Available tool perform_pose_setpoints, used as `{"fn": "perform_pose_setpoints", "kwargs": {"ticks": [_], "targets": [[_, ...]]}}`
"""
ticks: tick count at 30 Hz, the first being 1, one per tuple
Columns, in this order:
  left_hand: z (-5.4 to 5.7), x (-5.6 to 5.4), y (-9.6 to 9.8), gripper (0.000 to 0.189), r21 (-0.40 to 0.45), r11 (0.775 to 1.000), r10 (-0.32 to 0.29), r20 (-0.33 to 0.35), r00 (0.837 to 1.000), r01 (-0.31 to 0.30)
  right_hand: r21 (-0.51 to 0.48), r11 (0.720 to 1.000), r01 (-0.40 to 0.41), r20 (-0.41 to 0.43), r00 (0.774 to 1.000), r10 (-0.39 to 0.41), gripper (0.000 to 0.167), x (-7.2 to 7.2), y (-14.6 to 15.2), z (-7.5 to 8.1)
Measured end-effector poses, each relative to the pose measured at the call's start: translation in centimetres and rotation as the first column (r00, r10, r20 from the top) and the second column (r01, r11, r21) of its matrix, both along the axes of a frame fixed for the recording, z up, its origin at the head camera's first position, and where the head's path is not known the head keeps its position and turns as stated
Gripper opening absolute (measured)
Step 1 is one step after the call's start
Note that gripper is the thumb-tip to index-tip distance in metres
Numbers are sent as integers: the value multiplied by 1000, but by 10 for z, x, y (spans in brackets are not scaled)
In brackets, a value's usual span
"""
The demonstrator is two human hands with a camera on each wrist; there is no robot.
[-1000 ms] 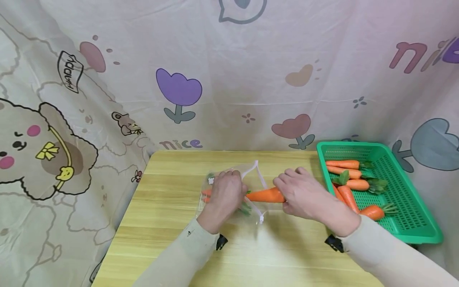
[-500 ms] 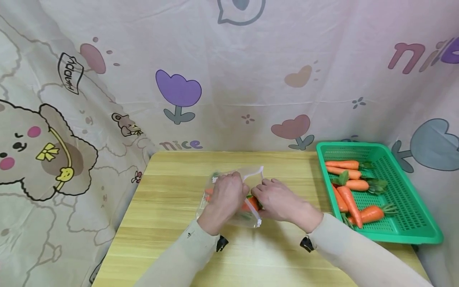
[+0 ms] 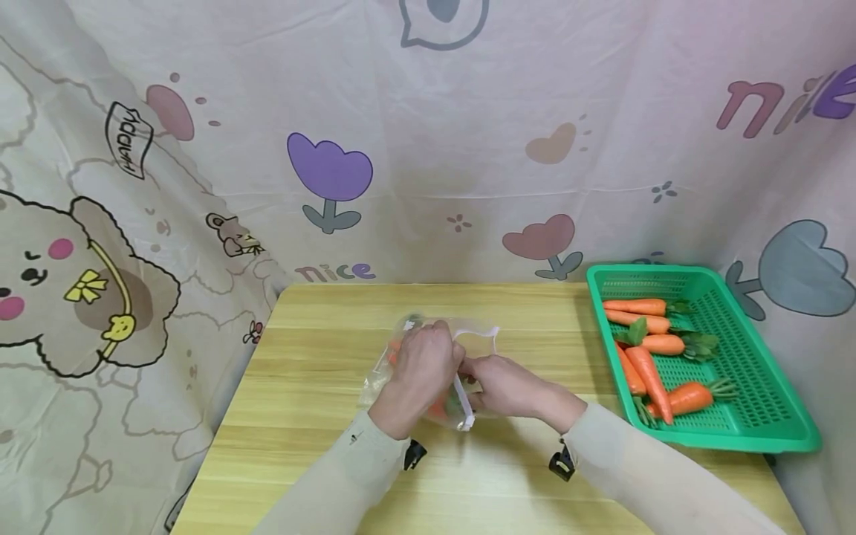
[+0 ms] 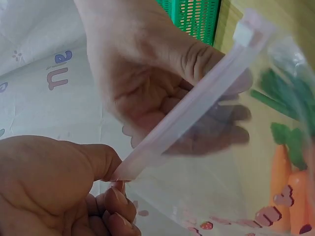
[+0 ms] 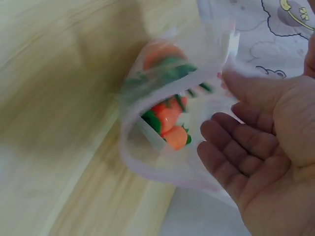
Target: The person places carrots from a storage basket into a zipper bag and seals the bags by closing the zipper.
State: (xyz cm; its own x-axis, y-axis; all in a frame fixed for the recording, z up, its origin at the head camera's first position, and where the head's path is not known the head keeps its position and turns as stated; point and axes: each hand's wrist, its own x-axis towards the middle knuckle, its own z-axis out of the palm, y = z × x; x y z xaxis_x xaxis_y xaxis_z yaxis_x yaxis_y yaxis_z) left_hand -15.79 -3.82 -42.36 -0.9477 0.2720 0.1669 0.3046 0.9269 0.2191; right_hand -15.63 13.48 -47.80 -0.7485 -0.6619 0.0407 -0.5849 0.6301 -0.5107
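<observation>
A clear zip bag (image 3: 394, 371) with a pale pink zip edge lies at the middle of the table, and several orange carrots (image 5: 167, 115) with green tops show inside it. In the left wrist view, my left hand (image 4: 59, 182) pinches the bag's edge between thumb and finger, holding the mouth apart. My right hand (image 5: 266, 123) is at that mouth with relaxed, slightly bent fingers and nothing in them. Through the clear plastic, the fingertips of the right hand show behind the zip edge in the left wrist view. From the head, both hands partly hide the bag.
On the right of the wooden table (image 3: 301, 416) stands a green plastic basket (image 3: 769, 371) with several more carrots (image 3: 649, 383) lying towards its left side. A printed cloth (image 3: 428, 134) hangs behind the table and along its left.
My right hand has moved left, carrying a carrot into the zip bag and letting it go there. The left hand has stayed at the bag, whose mouth has shifted slightly.
</observation>
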Motion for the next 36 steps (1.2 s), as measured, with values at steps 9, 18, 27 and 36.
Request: {"fn": "perform_pose_setpoints", "kwargs": {"ticks": [9, 18, 27, 36], "targets": [[11, -2, -8, 23, 56, 997, 55, 108, 993, -62, 128, 853, 506, -145, 860, -489, 27, 26, 35, -15], [1, -2, -4, 21, 24, 1000, 17, 27, 1000, -17, -21, 828, 560, 236, 808, -540, 12, 27, 27, -52], [-10, -1, 4, 19, -53, 999, -19, -107, 994, 13, -28, 744, 668, 301, 715, -631, 29, 26, 14, -70], [-18, 17, 7, 31, -336, 942, -112, -226, 968, 30, -257, 730, 633, 406, 756, -513, 17, 22, 11, -52]]}}
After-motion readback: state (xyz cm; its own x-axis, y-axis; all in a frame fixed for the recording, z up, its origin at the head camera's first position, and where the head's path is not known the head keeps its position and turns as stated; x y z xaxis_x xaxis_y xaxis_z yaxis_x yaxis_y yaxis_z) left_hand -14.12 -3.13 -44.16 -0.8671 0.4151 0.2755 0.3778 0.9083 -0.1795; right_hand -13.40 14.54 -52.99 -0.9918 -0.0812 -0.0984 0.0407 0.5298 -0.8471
